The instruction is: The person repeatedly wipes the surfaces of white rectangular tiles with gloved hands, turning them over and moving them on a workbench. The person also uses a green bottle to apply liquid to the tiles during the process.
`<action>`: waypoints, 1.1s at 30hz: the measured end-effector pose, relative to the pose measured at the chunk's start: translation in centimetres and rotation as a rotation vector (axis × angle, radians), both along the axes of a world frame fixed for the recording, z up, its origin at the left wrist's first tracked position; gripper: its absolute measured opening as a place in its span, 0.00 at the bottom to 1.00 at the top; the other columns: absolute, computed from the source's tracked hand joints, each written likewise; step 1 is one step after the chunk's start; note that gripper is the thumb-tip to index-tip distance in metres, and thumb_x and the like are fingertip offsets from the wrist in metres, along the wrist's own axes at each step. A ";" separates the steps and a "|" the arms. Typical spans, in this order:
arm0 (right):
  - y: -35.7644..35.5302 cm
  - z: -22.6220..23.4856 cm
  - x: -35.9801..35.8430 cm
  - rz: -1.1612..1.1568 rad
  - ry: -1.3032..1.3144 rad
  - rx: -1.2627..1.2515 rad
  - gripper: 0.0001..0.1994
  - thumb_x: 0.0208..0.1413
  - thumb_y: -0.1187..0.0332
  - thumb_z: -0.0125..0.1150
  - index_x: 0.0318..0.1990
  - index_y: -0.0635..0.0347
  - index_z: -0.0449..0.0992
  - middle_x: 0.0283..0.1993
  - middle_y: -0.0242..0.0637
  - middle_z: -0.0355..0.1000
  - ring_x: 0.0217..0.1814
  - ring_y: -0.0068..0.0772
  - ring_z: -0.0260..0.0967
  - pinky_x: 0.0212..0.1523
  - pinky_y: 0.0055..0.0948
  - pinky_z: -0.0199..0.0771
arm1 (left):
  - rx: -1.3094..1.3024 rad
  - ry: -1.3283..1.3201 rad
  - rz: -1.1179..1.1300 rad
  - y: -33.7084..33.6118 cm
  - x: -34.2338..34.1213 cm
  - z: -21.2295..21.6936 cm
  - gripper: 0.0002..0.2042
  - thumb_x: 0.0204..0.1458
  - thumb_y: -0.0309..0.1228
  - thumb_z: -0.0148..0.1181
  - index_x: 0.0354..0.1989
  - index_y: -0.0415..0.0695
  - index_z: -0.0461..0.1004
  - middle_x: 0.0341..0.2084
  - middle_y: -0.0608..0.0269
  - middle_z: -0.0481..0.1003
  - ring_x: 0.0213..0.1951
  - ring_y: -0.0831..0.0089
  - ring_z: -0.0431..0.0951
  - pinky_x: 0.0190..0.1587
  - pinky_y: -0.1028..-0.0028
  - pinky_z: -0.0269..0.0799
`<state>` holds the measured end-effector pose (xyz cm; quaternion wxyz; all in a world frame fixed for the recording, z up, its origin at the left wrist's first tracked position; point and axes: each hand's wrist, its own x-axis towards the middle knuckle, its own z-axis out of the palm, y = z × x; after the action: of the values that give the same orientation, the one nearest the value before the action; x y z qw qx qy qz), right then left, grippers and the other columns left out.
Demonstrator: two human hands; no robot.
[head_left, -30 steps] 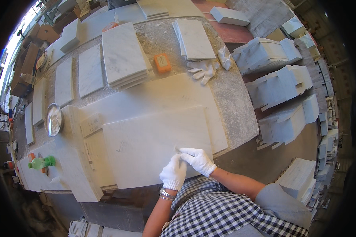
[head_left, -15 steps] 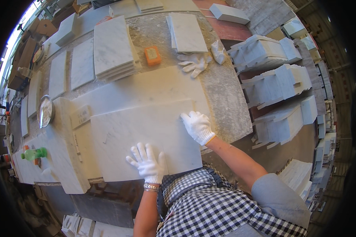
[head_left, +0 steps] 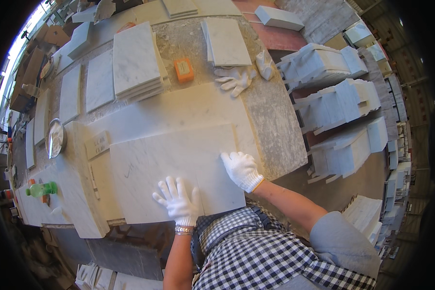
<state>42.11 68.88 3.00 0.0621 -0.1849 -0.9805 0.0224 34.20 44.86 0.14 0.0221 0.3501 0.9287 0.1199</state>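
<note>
In front of me lies a white marble slab (head_left: 154, 164) with faint grey veins and a small dark mark on its left half. A thin line runs across it near my left hand. My left hand (head_left: 180, 202), in a white knit glove, rests flat on its near edge with the fingers spread. Over the slab's right edge is my right hand (head_left: 242, 171), gloved the same way, its fingers curled in; whatever they may hold is hidden beneath them. Under the slab is a larger pale marble sheet (head_left: 164, 108).
Beyond are stacked marble tiles (head_left: 137, 60), an orange box (head_left: 183, 70) and a loose white glove (head_left: 236, 79). At left stand a metal bowl (head_left: 56, 138), a green bottle (head_left: 41, 189) and a long marble strip (head_left: 79, 169). Marble blocks (head_left: 340, 101) sit off the table's right side.
My right hand's fingers look a little more curled at the slab's edge. My left hand stays spread on the slab. The whole view has shifted slightly.
</note>
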 end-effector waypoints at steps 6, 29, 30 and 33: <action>0.1 0.7 0.4 0.021 0.013 0.032 0.07 0.54 0.67 0.57 0.41 0.51 0.75 0.26 0.34 0.69 0.29 0.38 0.73 0.25 0.41 0.73 | -0.027 -0.002 0.005 0.1 -0.1 0.1 0.33 0.53 0.51 0.63 0.63 0.43 0.68 0.70 0.47 0.58 0.74 0.40 0.48 0.71 0.30 0.33; 1.5 0.5 0.1 0.151 -0.239 -0.015 0.08 0.56 0.67 0.55 0.42 0.51 0.74 0.29 0.32 0.70 0.31 0.38 0.72 0.28 0.42 0.71 | 0.032 0.018 -0.015 -0.1 0.0 -0.3 0.33 0.54 0.52 0.62 0.64 0.44 0.68 0.70 0.45 0.59 0.74 0.39 0.48 0.70 0.29 0.31; 1.4 0.4 0.3 0.150 -0.279 -0.042 0.10 0.56 0.67 0.55 0.45 0.51 0.75 0.30 0.33 0.70 0.30 0.39 0.72 0.28 0.42 0.71 | 0.038 0.019 -0.010 -0.1 0.0 -0.3 0.33 0.54 0.52 0.62 0.64 0.44 0.68 0.70 0.45 0.59 0.74 0.40 0.48 0.70 0.29 0.31; 1.7 0.4 0.3 0.202 -0.118 0.043 0.12 0.56 0.67 0.55 0.47 0.50 0.75 0.29 0.33 0.70 0.30 0.38 0.72 0.27 0.42 0.71 | 0.013 -0.011 0.004 0.0 0.1 -0.3 0.32 0.55 0.52 0.61 0.63 0.44 0.68 0.70 0.46 0.59 0.74 0.40 0.48 0.70 0.29 0.31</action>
<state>42.45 70.55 3.35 0.0058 -0.0849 -0.9964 -0.0035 34.28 44.86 -0.15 0.0246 0.3478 0.9285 0.1279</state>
